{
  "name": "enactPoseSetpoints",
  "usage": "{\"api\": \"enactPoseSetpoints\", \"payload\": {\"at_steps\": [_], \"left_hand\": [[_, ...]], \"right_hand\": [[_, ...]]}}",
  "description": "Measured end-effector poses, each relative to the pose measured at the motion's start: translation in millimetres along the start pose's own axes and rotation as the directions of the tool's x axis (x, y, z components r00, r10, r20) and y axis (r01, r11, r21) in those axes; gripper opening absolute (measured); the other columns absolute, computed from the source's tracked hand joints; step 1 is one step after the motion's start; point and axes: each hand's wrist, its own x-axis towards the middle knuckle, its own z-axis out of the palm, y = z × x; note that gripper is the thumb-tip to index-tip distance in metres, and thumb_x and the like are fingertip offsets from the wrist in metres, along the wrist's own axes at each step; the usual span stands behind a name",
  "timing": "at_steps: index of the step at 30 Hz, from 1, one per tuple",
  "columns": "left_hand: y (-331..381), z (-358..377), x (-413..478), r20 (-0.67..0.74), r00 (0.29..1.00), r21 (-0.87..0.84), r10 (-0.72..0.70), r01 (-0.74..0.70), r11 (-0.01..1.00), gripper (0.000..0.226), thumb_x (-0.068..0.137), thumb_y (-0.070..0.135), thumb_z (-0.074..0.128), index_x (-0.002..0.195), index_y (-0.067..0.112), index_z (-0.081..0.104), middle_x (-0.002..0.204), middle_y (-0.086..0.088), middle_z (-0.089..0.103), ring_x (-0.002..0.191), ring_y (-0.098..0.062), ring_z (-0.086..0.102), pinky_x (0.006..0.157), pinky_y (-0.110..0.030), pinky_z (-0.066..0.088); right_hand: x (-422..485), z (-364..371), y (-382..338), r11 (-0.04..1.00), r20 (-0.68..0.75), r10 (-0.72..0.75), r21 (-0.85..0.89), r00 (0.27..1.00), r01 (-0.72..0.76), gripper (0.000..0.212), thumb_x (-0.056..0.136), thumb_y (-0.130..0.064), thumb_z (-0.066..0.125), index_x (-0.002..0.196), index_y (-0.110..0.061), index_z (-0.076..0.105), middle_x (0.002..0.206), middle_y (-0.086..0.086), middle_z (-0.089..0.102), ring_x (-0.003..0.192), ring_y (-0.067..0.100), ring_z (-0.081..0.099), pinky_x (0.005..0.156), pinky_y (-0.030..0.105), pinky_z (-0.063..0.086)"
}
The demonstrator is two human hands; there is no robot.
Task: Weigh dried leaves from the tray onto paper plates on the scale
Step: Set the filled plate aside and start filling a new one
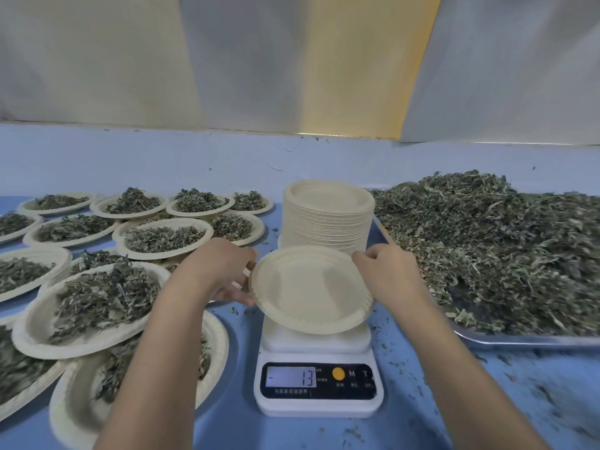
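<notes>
Dried leaves (487,248) fill a metal tray (519,340) at three o'clock on the blue surface (227,164); my left fingers (250,265) and right fingers (364,256) pinch a ridged paper plate (308,287).

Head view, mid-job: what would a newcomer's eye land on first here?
First the empty paper plate, held tilted by the left hand and right hand at its edges over the white scale, whose display shows minus 13. Next the big heap of dried leaves on the metal tray at right, then the many filled plates spread at left.
</notes>
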Motion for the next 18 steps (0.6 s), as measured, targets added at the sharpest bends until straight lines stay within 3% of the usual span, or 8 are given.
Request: {"api": "enactPoseSetpoints", "payload": {"at_steps": [4, 8, 18], "left_hand": [[-4.8, 2.2, 3.3, 0.007, 0.997, 0.002, -0.080, 0.080, 0.997, 0.036, 0.099, 0.032, 0.045, 0.103, -0.001, 0.059, 0.076, -0.017, 0.068, 0.035, -0.021, 0.060, 0.028, -0.013, 0.033], [-5.8, 4.2, 7.2, 0.032, 0.991, 0.055, -0.130, 0.128, 0.990, 0.040, 0.099, 0.038, 0.043, 0.103, 0.002, 0.059, 0.086, -0.016, 0.071, 0.039, -0.021, 0.063, 0.029, -0.013, 0.035], [-11.6, 5.8, 13.7, 0.011, 0.990, 0.095, -0.137, 0.136, 0.986, 0.037, 0.096, 0.037, 0.048, 0.091, 0.001, 0.059, 0.085, -0.016, 0.070, 0.044, -0.023, 0.064, 0.034, -0.015, 0.040]], "right_hand": [[1.7, 8.1, 9.0, 1.000, 0.018, 0.006, -0.003, 1.000, -0.006, 0.051, 0.089, -0.022, 0.054, 0.048, -0.014, 0.024, 0.049, 0.003, 0.024, 0.055, 0.020, 0.024, 0.053, 0.031, 0.017], [1.5, 11.3, 13.4, 0.999, 0.035, -0.008, -0.037, 0.999, 0.009, 0.051, 0.091, -0.024, 0.052, 0.049, -0.014, 0.024, 0.048, 0.001, 0.023, 0.052, 0.020, 0.023, 0.050, 0.031, 0.015], [1.8, 12.2, 15.8, 1.000, 0.027, 0.015, -0.017, 1.000, -0.015, 0.052, 0.091, -0.022, 0.051, 0.048, -0.013, 0.024, 0.046, 0.001, 0.023, 0.048, 0.018, 0.021, 0.050, 0.030, 0.016]]}}
